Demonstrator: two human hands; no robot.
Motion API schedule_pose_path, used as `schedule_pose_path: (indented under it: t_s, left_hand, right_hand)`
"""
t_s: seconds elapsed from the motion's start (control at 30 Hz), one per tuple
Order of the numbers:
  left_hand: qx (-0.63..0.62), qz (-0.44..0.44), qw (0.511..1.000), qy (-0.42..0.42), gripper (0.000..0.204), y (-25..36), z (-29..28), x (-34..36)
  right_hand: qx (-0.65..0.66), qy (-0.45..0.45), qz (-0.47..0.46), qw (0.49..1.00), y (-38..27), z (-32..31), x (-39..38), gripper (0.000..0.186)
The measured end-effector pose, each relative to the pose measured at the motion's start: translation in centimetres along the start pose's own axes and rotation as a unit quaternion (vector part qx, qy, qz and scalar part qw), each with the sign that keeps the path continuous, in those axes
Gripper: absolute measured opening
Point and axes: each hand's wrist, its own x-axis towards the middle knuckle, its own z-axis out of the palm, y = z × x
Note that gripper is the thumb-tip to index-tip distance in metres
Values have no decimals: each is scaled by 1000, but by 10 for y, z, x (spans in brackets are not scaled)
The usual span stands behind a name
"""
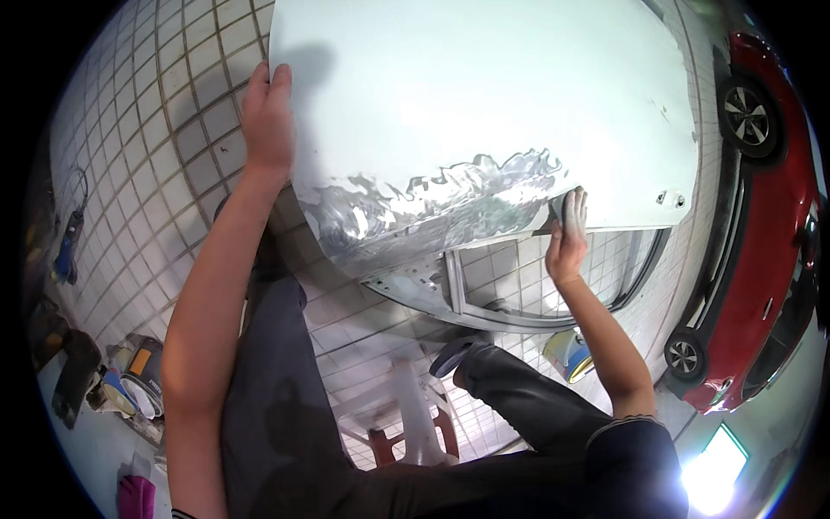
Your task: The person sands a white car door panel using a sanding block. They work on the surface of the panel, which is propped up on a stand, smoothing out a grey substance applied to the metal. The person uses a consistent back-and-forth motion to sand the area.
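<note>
A white car door (pixel 484 78) lies in front of me, its window frame toward my legs. Along its near left part runs a ragged patch of bare, shiny metal (pixel 450 195). My left hand (pixel 268 121) grips the door's left edge, its thumb on the near side and the other fingers partly hidden. My right hand (pixel 569 233) presses a dark sanding pad (pixel 558 208) against the door at the right end of the bare patch, just above the window opening. The fingers lie over the pad and hide most of it.
White tiles (pixel 130 173) cover the floor. A red car (pixel 752 259) stands at the right. A tin (pixel 569 355) sits beyond my right knee. Cans and other items (pixel 138 372) are at the lower left, near a blue-handled tool (pixel 66 251). A bright lamp (pixel 713 476) shines at lower right.
</note>
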Motion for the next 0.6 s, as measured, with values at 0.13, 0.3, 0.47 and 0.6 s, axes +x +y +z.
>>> schedule_pose_path:
  t_s: [0.13,0.3,0.47,0.6]
  left_hand:
    - [-11,6,1000,-16,32,2,-6,1]
    - [-19,-6,1000,-19,30,-1,-3,5]
    - [-65,-20,997,-29,27,-14,-11,7]
    - [-68,-15,997,-33,27,-9,-3,0]
  right_hand:
    - [26,-3,1,1000,4,-7,21,51]
    - [-50,154,112,980,-23,39,93,56]
    - [-28,98,9,995,-149,87,87,61]
    - [-36,-4,-29,999,-249,114,68,66]
